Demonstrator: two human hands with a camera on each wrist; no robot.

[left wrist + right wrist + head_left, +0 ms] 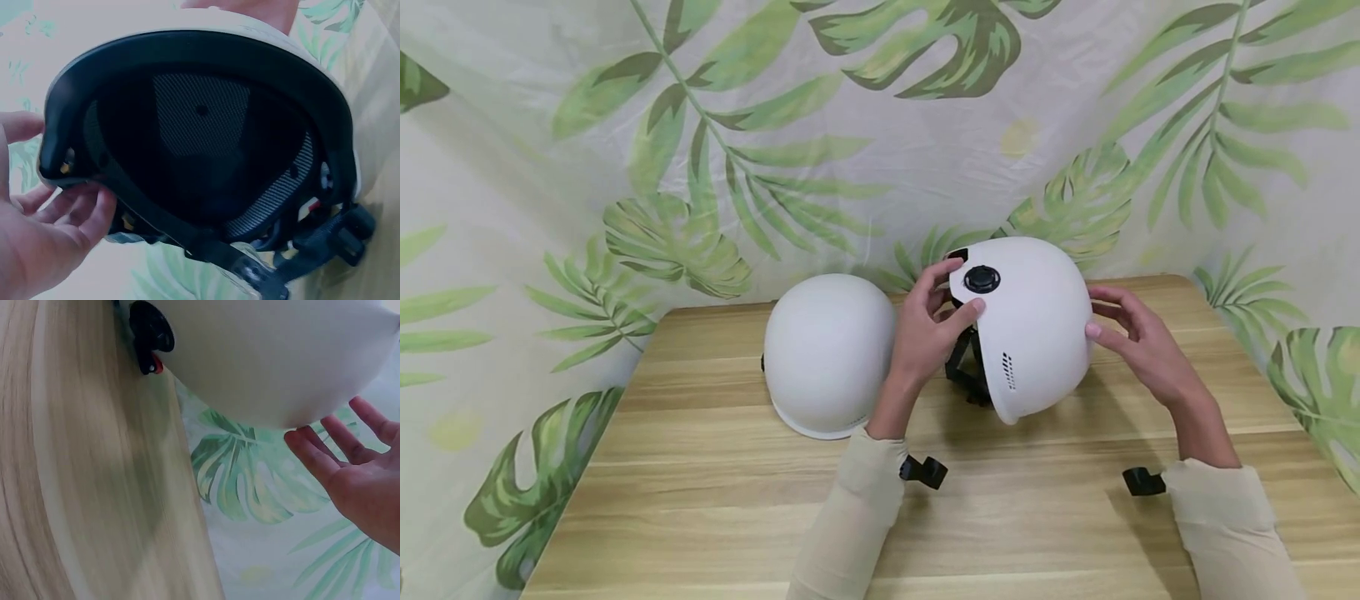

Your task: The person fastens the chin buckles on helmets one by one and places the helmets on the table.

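Note:
A white helmet is tilted on its side in the head view, its opening toward the left. My left hand grips its rim, thumb and fingers on either side, beside a round black knob. The left wrist view looks into the black lining, with a dark chin strap and buckle hanging at the opening. My right hand touches the rounded crown with its fingertips; in the right wrist view those fingers are extended and spread. A second white helmet rests crown up left of my left hand.
Both helmets are at the far part of a wood-grain table. A leaf-patterned cloth hangs behind the table and along its sides. Black wrist mounts stick out from both sleeves.

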